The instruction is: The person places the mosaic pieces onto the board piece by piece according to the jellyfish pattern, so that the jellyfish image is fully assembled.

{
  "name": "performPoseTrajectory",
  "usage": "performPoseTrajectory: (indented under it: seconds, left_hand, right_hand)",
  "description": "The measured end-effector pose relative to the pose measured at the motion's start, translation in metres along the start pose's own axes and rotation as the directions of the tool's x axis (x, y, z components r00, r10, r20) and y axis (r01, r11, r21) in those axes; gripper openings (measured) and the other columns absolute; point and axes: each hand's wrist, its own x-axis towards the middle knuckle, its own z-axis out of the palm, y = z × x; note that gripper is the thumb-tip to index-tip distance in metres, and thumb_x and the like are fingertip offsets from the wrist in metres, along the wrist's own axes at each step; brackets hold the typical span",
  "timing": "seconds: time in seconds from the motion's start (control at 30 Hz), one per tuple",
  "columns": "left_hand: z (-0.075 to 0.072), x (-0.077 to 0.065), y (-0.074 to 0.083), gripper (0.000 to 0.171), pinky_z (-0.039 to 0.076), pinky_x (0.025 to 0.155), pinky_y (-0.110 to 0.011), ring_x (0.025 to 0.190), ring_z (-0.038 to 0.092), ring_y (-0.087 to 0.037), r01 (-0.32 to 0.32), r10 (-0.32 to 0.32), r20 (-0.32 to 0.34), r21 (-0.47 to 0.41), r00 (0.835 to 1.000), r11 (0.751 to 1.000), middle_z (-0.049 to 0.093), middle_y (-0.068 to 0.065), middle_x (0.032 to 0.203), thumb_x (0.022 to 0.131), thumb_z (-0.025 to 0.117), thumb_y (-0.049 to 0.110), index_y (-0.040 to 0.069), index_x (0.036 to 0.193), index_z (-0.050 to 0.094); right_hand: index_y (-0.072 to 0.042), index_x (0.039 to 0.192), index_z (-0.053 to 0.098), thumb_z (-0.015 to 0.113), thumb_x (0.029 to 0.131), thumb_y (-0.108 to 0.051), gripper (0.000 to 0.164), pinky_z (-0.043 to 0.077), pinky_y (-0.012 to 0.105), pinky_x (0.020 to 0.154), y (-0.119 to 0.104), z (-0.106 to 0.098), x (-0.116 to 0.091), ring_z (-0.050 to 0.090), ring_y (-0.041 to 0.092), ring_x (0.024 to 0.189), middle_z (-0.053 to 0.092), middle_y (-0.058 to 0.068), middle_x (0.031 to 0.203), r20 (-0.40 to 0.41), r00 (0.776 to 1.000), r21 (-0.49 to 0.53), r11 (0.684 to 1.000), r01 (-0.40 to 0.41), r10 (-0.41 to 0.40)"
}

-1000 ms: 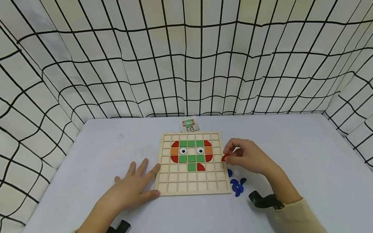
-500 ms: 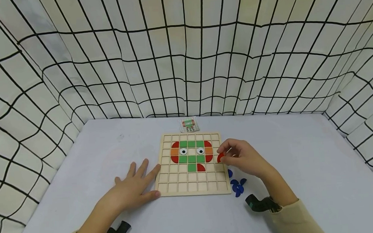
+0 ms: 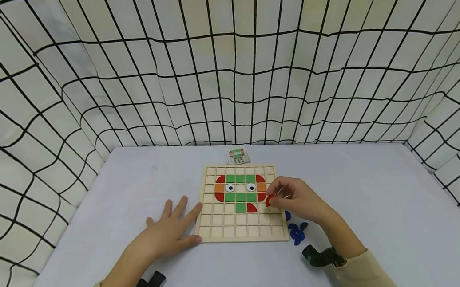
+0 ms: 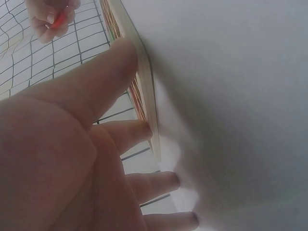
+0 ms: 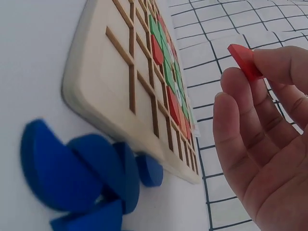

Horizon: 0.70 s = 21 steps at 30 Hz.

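A wooden grid board lies on the table with green, orange and red pieces and two eye pieces set in its cells. One red quarter-circle piece sits beside the lowest green square. My right hand pinches another red piece between thumb and fingertips, above the board's right side. With fingers spread, my left hand rests at the board's left edge; in the left wrist view its thumb touches the board's side.
Several blue rounded pieces lie by the board's lower right corner. Behind the board is a small pattern card. Black netting over white walls borders the table.
My right hand has moved left with the red piece, from the board's right edge to over its right columns. The left hand stays at the board's edge. The head view has shifted slightly.
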Motion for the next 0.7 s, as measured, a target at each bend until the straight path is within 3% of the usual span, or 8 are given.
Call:
performPoseTrajectory:
  seconds: [0.27,0.7]
  left_hand:
    - [0.002,0.001,0.000,0.083,0.020,0.087,-0.090,0.143,0.012,-0.062,0.006,-0.006,-0.004,0.005,1.000,1.000,0.019,-0.025,0.163,0.090,0.063,0.059,0.023,0.158,0.032]
    - [0.003,-0.001,-0.001,0.082,0.019,0.087,-0.090,0.144,0.012,-0.062,-0.001,0.001,-0.008,0.005,1.000,1.000,0.018,-0.025,0.163,0.090,0.063,0.057,0.023,0.158,0.031]
  right_hand:
    - [-0.017,0.100,0.067,0.071,0.091,-0.011,0.011,0.054,0.036,0.078,-0.013,0.005,0.014,0.062,0.024,0.088,0.067,0.000,0.094,-0.053,0.995,-0.013,0.997,0.082,-0.083]
    - [-0.016,0.103,0.068,0.066,0.093,-0.009,0.012,0.056,0.037,0.075,-0.040,0.031,0.042,0.063,0.023,0.086,0.070,0.000,0.098,-0.042,0.990,0.070,0.988,0.140,-0.137]
